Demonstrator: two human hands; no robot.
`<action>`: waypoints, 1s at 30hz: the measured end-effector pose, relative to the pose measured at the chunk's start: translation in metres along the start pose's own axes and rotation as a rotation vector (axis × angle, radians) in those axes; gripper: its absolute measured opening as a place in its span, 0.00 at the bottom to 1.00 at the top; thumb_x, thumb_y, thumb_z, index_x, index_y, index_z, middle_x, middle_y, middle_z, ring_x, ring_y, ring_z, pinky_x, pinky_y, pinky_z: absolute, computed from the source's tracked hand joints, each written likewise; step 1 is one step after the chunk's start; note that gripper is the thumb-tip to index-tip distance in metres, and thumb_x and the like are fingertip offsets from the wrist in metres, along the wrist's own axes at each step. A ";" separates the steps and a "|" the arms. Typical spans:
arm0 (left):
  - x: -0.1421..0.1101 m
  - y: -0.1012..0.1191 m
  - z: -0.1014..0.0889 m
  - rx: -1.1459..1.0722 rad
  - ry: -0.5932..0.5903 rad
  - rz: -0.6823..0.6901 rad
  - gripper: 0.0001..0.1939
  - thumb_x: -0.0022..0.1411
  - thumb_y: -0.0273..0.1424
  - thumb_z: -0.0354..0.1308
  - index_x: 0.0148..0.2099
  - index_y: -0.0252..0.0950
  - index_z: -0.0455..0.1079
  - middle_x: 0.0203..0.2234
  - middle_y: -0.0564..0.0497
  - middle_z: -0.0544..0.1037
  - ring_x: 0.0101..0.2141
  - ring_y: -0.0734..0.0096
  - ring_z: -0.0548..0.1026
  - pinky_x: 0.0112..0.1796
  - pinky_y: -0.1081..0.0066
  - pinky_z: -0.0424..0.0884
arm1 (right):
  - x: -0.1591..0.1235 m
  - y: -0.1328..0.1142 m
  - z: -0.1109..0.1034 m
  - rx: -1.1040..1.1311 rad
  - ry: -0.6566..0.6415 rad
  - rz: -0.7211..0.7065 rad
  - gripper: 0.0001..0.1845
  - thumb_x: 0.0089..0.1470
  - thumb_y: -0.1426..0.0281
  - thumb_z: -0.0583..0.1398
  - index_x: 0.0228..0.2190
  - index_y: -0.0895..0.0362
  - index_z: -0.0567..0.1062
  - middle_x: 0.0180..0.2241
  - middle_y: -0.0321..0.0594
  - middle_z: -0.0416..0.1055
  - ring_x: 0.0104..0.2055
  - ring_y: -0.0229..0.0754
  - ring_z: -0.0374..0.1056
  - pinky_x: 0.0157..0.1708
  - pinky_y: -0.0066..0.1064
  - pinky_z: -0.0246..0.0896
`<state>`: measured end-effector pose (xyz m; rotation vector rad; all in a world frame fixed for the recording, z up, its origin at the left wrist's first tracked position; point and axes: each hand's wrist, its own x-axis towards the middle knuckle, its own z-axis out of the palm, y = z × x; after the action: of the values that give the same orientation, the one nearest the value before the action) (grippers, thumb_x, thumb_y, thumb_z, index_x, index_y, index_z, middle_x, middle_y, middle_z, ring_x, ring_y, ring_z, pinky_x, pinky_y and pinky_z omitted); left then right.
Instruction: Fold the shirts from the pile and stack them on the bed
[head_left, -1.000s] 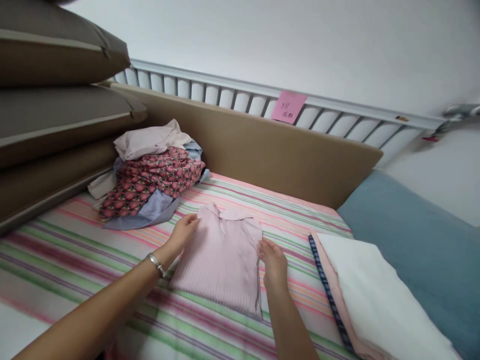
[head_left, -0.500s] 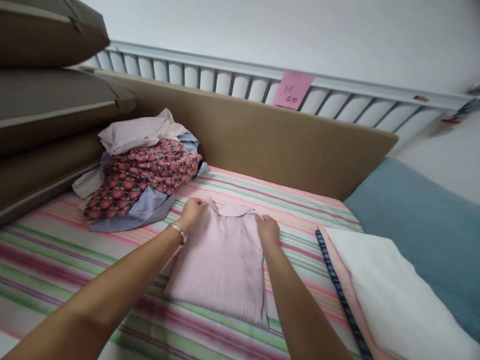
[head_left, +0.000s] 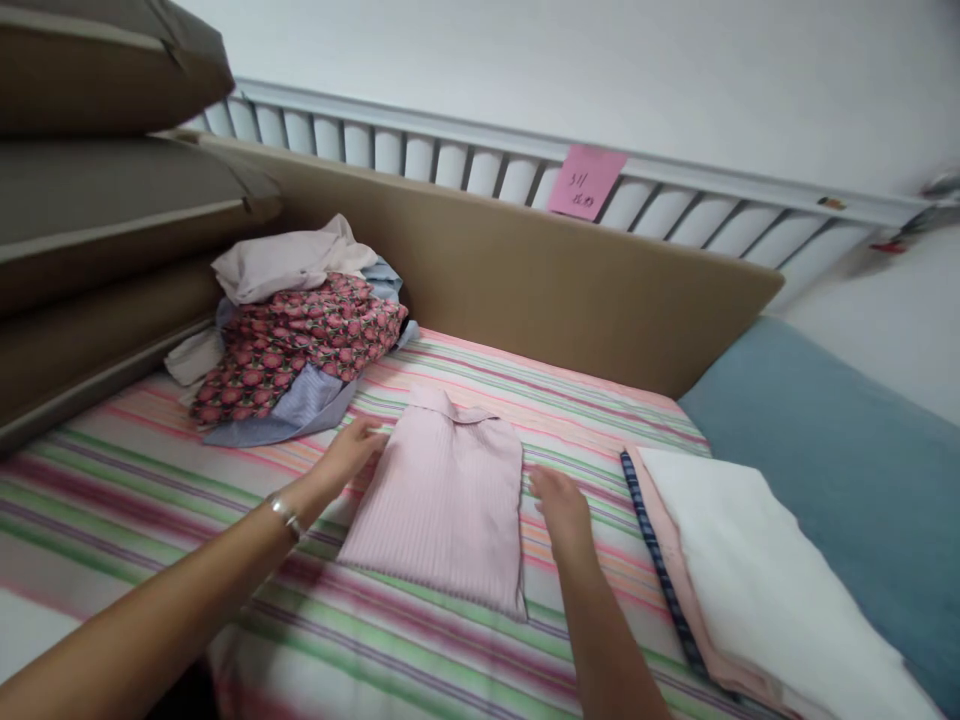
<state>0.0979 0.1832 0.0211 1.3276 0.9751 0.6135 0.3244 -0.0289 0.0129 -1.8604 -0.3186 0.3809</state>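
A pink pleated shirt lies folded flat on the striped bedsheet, its collar toward the headboard side. My left hand, with a bracelet on the wrist, hovers just off the shirt's left edge, fingers apart and nothing in them. Beyond the shirt's right edge, my right hand is also open, a small gap away from the cloth. Its fingers are slightly blurred.
A rumpled clothes heap with a floral piece sits at the back left beside stacked brown cushions. Folded white cloth tops a stack at right. Behind stand a brown board, white railing and pink note.
Both hands have let go of the shirt near its collar and moved outward to either side. The shirt now lies flat, and the view has shifted slightly.
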 end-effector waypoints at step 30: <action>-0.133 -0.062 -0.044 0.397 -0.033 0.060 0.15 0.44 0.43 0.59 0.24 0.35 0.64 0.17 0.56 0.66 0.22 0.73 0.66 0.26 0.75 0.60 | -0.147 0.035 -0.035 -0.434 -0.148 -0.145 0.16 0.46 0.62 0.55 0.12 0.53 0.65 0.22 0.39 0.72 0.37 0.47 0.70 0.37 0.31 0.61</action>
<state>-0.0143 0.0834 -0.0063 1.7164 1.0691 0.4542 0.2055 -0.1286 0.0053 -2.2190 -0.6764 0.3713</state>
